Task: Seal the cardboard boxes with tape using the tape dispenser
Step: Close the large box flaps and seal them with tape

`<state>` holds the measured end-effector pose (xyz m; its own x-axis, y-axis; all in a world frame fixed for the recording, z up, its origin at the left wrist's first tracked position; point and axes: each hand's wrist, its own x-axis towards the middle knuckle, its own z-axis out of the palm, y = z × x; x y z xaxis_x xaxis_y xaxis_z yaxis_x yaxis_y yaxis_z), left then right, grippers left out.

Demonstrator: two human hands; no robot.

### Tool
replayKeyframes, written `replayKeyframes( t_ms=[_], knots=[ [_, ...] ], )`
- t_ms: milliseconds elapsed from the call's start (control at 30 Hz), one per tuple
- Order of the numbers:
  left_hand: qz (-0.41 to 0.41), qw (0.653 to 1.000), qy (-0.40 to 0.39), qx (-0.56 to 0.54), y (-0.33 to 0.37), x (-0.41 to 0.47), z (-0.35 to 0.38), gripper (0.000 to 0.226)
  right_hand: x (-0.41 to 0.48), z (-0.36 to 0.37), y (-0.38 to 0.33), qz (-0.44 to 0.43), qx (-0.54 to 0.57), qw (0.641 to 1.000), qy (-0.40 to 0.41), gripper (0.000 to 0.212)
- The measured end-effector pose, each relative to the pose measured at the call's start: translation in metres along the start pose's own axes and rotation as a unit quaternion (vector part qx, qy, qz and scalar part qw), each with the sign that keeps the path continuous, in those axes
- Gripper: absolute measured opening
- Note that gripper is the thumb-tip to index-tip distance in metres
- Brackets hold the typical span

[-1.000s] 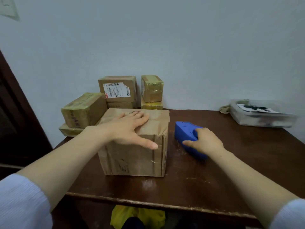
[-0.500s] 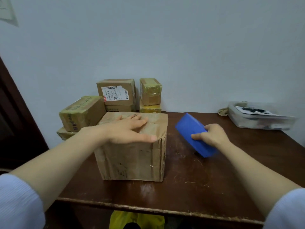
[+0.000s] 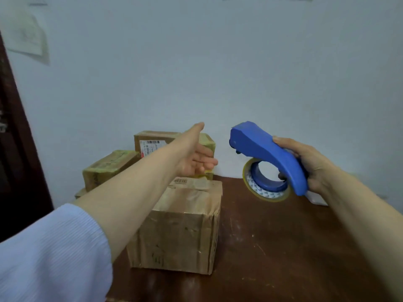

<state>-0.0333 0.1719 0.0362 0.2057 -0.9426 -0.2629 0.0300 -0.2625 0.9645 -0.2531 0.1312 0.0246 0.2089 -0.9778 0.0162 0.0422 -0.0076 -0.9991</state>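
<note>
Now the left hand is off the brown cardboard box. Half a second ago it lay flat on the box top. At present it is raised above the far edge of that top, clear of it. The palm is turned toward 3 o'clock and the fingers are straight and released, holding nothing.

The right hand grasps the blue plastic tape dispenser by its rear end, with the thumb on the upper face and the fingers curled underneath. The dispenser has risen from just above the dark brown wooden table to a position well above it. It is at 2 o'clock from the box and apart from it, with its nose toward 10 o'clock. The roll of clear tape on its blue hub, not visible earlier, now shows below the dispenser body.

The box stands on the table as before, its flaps folded shut under creased old tape, with a barcode label near the far edge. At 11 o'clock from it, the small tape-wrapped cartons are stacked against the pale wall, unchanged. The left forearm crosses above the box, with its white ribbed sleeve at 8 o'clock.
</note>
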Motion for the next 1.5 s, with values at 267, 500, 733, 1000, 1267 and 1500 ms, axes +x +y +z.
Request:
replayKeyframes(
  t_ms=[267,500,733,1000,1267,1500],
  knots=[
    [0.005,0.999,-0.02,-0.027,0.009,-0.001,-0.003,0.047,-0.003,0.015,-0.012,0.003,-0.03,0.999,-0.034,0.023],
    [0.047,0.998,0.002,-0.034,0.004,-0.003,-0.018,0.014,0.0,0.031,-0.019,0.003,-0.054,0.995,-0.084,0.033],
    [0.106,0.99,0.092,0.03,0.007,-0.003,-0.044,0.009,0.01,0.045,-0.03,-0.025,-0.201,0.964,-0.174,0.046],
    [0.11,0.986,0.125,0.009,0.004,-0.001,-0.063,0.013,0.014,0.068,-0.037,-0.081,-0.363,0.898,-0.236,0.076],
    [0.107,0.986,0.115,-0.058,0.008,0.0,-0.07,0.024,0.017,0.074,-0.029,-0.167,-0.325,0.906,-0.215,0.053],
    [0.108,0.986,0.116,-0.048,0.009,-0.002,-0.068,0.023,0.018,0.07,-0.029,-0.197,-0.284,0.899,-0.268,0.061]
  ],
)
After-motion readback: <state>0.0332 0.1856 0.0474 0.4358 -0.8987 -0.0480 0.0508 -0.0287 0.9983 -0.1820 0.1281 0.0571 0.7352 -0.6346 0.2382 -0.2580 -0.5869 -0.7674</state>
